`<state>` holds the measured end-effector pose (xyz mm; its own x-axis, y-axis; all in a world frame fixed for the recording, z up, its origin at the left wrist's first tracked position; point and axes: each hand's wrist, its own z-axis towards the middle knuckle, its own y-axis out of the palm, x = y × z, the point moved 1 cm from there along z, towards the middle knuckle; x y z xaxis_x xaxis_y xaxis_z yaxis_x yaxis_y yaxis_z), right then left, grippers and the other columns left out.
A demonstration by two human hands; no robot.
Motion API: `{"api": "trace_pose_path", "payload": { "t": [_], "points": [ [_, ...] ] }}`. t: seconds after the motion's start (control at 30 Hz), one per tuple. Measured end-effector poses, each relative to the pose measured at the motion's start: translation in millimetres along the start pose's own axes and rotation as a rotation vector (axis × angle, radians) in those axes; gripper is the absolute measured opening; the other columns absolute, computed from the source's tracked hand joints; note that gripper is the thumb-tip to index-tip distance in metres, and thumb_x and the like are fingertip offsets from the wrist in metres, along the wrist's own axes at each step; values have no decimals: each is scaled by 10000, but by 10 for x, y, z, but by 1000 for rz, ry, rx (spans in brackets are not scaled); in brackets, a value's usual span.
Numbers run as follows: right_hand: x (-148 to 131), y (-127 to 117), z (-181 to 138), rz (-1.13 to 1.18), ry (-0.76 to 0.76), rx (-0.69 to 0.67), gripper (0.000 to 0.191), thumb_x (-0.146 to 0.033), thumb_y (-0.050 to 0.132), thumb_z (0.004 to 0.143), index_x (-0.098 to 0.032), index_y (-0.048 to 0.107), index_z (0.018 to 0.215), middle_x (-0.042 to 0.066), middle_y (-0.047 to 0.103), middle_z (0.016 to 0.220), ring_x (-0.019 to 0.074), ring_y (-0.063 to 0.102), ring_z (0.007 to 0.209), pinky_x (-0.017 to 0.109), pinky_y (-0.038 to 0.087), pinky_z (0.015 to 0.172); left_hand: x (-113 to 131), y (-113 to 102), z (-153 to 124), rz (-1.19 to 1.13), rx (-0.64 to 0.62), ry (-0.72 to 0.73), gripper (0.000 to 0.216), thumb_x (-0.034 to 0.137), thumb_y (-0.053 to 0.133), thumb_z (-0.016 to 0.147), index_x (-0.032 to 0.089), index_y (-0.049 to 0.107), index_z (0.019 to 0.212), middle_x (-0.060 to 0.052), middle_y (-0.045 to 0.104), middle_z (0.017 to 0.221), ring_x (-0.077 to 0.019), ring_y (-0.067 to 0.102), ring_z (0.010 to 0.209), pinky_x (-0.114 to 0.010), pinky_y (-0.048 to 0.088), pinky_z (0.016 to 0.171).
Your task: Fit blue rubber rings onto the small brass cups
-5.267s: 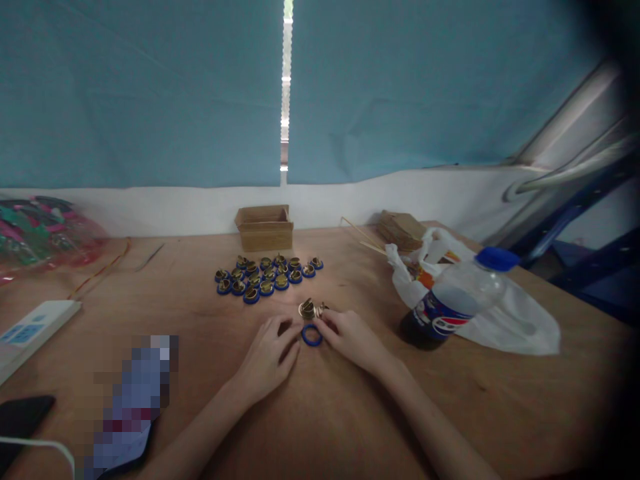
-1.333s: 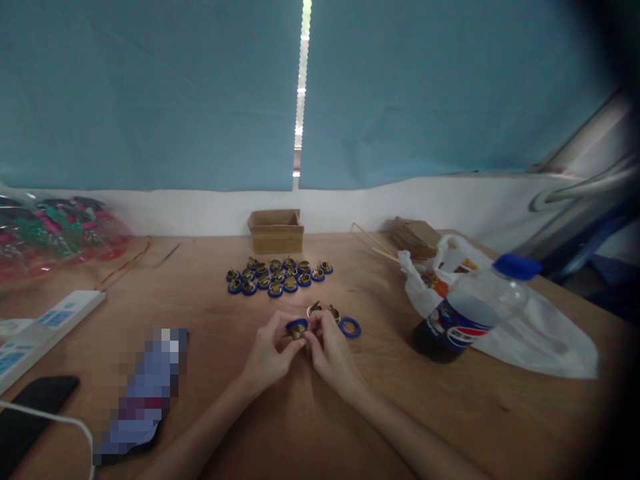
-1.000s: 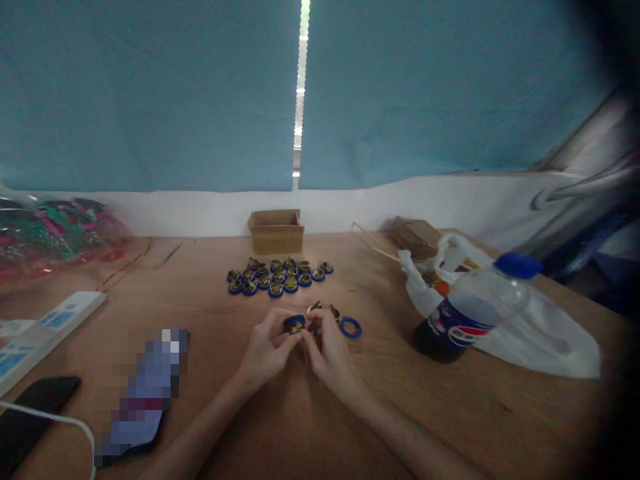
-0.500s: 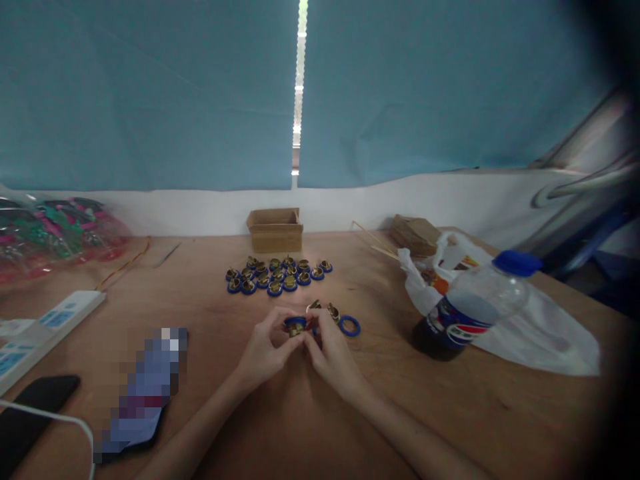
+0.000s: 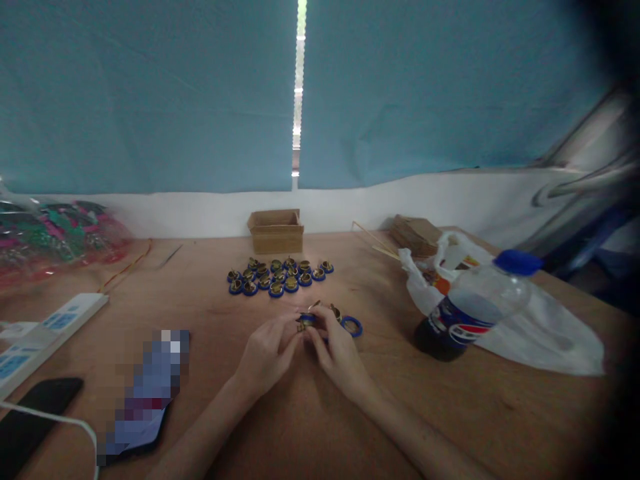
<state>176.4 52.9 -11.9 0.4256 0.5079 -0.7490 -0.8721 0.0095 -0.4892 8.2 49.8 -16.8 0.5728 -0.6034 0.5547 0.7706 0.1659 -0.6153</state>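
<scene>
Between my hands is a small blue ring with a brass-coloured metal piece, tilted and partly covered by fingers. My right hand pinches it from the right with thumb and fingers. The closed fingertips of my left hand meet its left edge. Just beyond the right fingers lies a brass-coloured piece, partly hidden. A separate blue ring rests flat on the wood to its right. Farther back sit several similar blue-rimmed brass pieces in a loose cluster.
An open cardboard box stands behind the cluster. To the right are a cola bottle, a white plastic bag and flattened brown cardboard. At left lie a phone, a dark slab and a power strip.
The held piece has turned on edge and shifted slightly right. My left fingers have drawn together at its left side, where before they curved around it.
</scene>
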Motion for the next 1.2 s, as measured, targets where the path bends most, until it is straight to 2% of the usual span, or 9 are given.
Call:
{"api": "trace_pose_path", "payload": {
  "t": [0.2, 0.37, 0.73, 0.87, 0.97, 1.1, 1.2],
  "points": [
    [27, 0, -16, -42, -19, 12, 275, -141, 465, 913, -232, 457, 1173, 81, 601, 1095, 217, 629, 995, 381, 526, 868, 23, -2, -4, 12, 6, -19, 364, 182, 577, 870, 240, 482, 1216, -53, 663, 1177, -201, 644, 1064, -359, 524, 938],
    [24, -6, -21, -76, -24, -1, 267, -128, 455, 910, -225, 466, 1158, 83, 614, 1086, 221, 626, 1006, 381, 519, 869, 32, 14, -4, -73, 7, -121, 319, 181, 602, 848, 244, 510, 1147, -34, 696, 1081, -190, 674, 995, -337, 548, 887],
    [-20, -33, 0, -103, 5, -35, 220, -81, 425, 880, -213, 483, 1047, 68, 641, 955, 212, 640, 871, 357, 512, 780, 70, 84, -40, -167, -37, -327, 269, 249, 630, 821, 260, 514, 1063, -29, 741, 907, -210, 723, 740, -295, 574, 619],
    [-17, -26, 2, -87, -1, -39, 203, -79, 419, 878, -214, 474, 1020, 64, 629, 934, 207, 636, 848, 349, 511, 768, 104, 121, -47, -265, -55, -367, 245, 233, 596, 843, 250, 486, 1061, -29, 736, 884, -201, 719, 760, -288, 562, 645],
    [-27, -35, 6, -89, -26, -30, 210, -79, 421, 882, -209, 483, 1034, 71, 620, 958, 207, 623, 876, 358, 505, 798, 123, 132, -49, -270, -51, -358, 221, 227, 558, 864, 233, 471, 1067, -11, 707, 814, -173, 685, 689, -274, 539, 624],
    [-45, -60, 23, -84, -17, -9, 179, -105, 453, 895, -212, 519, 1022, 69, 629, 985, 208, 615, 919, 361, 501, 828, 105, 119, -47, -188, -27, -302, 228, 230, 571, 856, 211, 506, 1074, -54, 659, 946, -180, 642, 761, -296, 519, 657],
    [-55, -62, 26, -74, -3, -18, 122, -159, 477, 914, -212, 532, 1010, 68, 635, 983, 209, 619, 915, 354, 516, 807, 77, 111, -36, -222, -23, -292, 206, 199, 570, 851, 201, 510, 1047, -67, 627, 984, -194, 624, 848, -313, 517, 713]
  ]
}}
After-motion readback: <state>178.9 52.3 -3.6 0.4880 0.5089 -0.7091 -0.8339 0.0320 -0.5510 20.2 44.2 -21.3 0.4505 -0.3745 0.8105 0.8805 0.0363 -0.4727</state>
